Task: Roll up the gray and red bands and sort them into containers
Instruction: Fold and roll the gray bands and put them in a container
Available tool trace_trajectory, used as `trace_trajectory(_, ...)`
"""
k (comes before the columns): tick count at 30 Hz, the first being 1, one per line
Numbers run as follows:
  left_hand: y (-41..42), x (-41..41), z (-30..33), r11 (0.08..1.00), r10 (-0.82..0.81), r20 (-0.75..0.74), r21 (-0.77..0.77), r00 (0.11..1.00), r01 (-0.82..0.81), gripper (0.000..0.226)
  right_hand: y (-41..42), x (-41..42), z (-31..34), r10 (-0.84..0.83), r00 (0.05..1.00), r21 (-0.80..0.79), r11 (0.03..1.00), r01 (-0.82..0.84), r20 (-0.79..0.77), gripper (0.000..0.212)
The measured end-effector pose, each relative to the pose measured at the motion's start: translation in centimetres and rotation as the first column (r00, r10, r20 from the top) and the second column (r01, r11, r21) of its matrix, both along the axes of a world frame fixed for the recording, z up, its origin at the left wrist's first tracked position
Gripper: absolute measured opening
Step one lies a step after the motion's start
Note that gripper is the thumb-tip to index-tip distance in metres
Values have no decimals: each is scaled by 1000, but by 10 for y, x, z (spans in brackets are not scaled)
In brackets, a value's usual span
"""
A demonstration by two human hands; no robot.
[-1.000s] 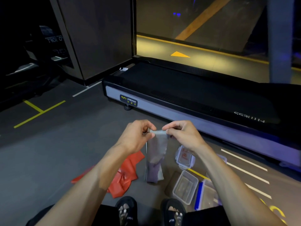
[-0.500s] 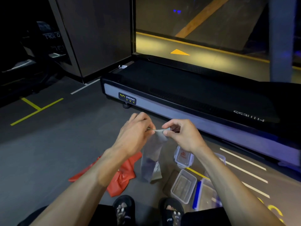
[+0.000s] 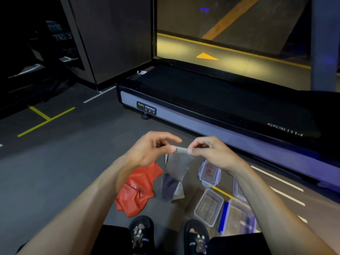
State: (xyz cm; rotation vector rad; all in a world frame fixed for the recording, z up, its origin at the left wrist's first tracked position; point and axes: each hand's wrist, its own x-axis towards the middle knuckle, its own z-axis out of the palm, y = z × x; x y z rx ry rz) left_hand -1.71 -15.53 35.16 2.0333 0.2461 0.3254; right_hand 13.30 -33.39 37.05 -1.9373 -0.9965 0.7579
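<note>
Since a moment ago, both my hands have eased slightly apart, so a short strip of the thin gray stretch band (image 3: 177,166) shows between them. My left hand (image 3: 152,150) pinches its top edge between thumb and curled fingers, forefinger lifted; my right hand (image 3: 211,150) pinches the other corner. It hangs down in front of my knees, its lower end reaching the dark floor (image 3: 55,172).

"BODY STRONG" reads in yellow and white on the black label (image 3: 146,108) on the treadmill's gray side rail (image 3: 202,124); "FITNESS" shows inverted on the belt. My black slippers (image 3: 140,230) carry white lettering, too small to be sure of.

Just left of the gray band lies the crumpled red stretch band (image 3: 137,190) on the floor. To the right sit a clear clip-lock lid with red print (image 3: 209,173), a clear plastic rectangular container (image 3: 208,207) and a blue-clipped clear container (image 3: 237,218), neither holding a band.
</note>
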Motion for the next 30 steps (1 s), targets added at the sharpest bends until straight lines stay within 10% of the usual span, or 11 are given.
trace_trajectory(15, -16, 0, -4, 953, -119, -6, -281, 993, 112, 18, -9, 7, 2, 0, 792, 32, 999, 24, -611, 27)
trace_trajectory(30, -17, -1, -8, 975, 19, 83, 221, 996, -37, 15, -8, 8, -1, -74, 737, -48, 997, 56, -671, 21)
